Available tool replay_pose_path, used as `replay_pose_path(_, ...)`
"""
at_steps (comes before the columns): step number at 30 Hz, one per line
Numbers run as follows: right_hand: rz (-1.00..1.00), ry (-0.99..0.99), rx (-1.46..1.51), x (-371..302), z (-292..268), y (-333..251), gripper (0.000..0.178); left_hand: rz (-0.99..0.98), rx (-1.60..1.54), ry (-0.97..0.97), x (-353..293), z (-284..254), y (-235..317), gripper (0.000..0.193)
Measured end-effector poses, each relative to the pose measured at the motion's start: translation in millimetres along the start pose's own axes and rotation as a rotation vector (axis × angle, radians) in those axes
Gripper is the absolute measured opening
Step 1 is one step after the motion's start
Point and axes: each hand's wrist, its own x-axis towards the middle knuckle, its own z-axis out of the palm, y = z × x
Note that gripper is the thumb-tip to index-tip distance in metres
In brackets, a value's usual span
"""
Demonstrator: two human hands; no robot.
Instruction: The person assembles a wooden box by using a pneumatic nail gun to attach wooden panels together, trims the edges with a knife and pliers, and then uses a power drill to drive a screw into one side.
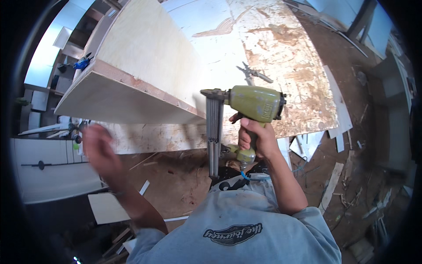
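Note:
My right hand (260,140) is wrapped round the grip of a green pneumatic nail gun (251,103), whose nose points left. Its long metal magazine hangs down in front of my body, and a blue air hose (245,175) joins the base of its handle. Close to the gun's nose stands a plywood piece (147,53) made of joined panels, its raw edge facing me. My left hand (100,147), smeared by motion, is just below the left end of that piece, and its fingers cannot be made out. Beyond the gun, a pair of pliers (256,74) lies on the worktable (292,57).
Wood strips and offcuts (332,187) litter the dirt floor on the right. At the left stand a light-coloured panel (57,169) and cluttered shelves. A small blue tool (82,63) sits by the plywood piece's left corner. The worktable's near edge runs before me.

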Motion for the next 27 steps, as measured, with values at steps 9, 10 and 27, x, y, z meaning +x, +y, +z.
replay_pose_path(9,0.111,-0.189,0.19,21.2,10.8,29.7,0.04,0.298,0.688,-0.05,134.7,37.8,52.4,0.06)
replay_pose_path(10,0.103,-0.187,0.18,23.5,10.1,29.9,0.041,0.253,0.672,-0.041,133.5,44.1,50.5,0.061)
replay_pose_path(27,0.093,-0.156,0.224,21.7,17.4,41.5,0.041,0.329,0.599,-0.009,132.6,57.4,47.7,0.053)
